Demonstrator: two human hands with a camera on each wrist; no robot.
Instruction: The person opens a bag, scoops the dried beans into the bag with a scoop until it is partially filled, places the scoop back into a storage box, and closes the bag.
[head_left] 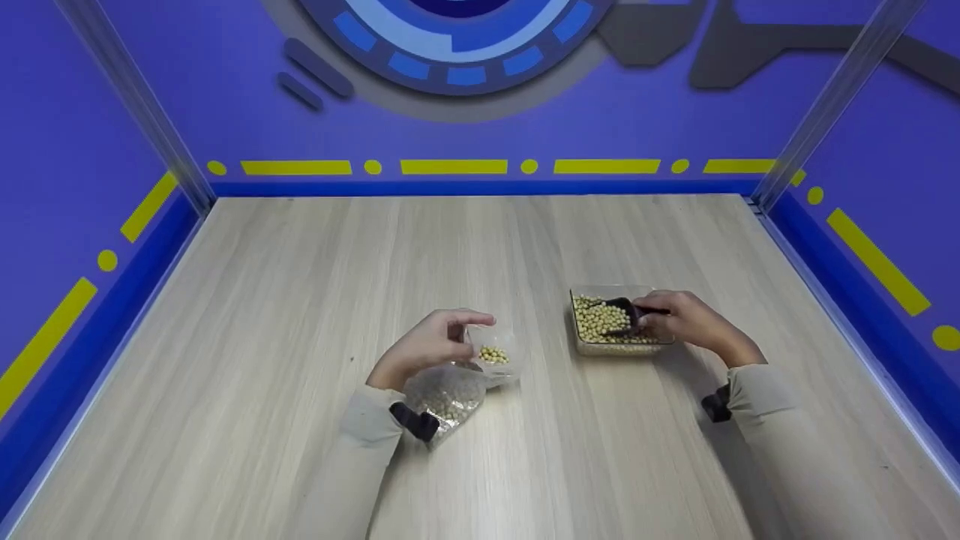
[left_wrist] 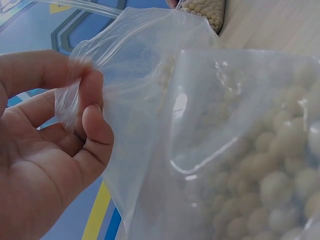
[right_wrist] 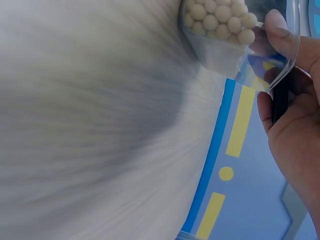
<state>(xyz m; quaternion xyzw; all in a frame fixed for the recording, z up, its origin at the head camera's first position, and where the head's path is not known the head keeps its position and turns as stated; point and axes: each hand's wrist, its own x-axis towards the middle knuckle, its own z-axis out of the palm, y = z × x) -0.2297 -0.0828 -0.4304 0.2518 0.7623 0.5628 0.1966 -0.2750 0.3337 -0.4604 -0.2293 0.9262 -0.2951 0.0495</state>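
Note:
My left hand (head_left: 427, 346) pinches the mouth of a clear plastic zip bag (head_left: 448, 391) partly filled with round, pale yellow beans that look like soybeans. In the left wrist view, thumb and fingers grip the bag's thin edge, and the bulging bag (left_wrist: 200, 150) fills the right side. Some beans (head_left: 493, 355) show through the opening. To the right, a clear rectangular container (head_left: 615, 350) holds more soybeans (head_left: 600, 319). My right hand (head_left: 694, 321) grips the handle of a black scoop (head_left: 621, 309), whose head lies among those beans. In the right wrist view the scoop is mostly hidden.
Both things rest on a light wood-grain table (head_left: 300, 262). Blue printed panels (head_left: 465, 135) with yellow dashes enclose its back and sides. A black wrist strap (head_left: 416, 422) sits on the left sleeve, close beside the bag.

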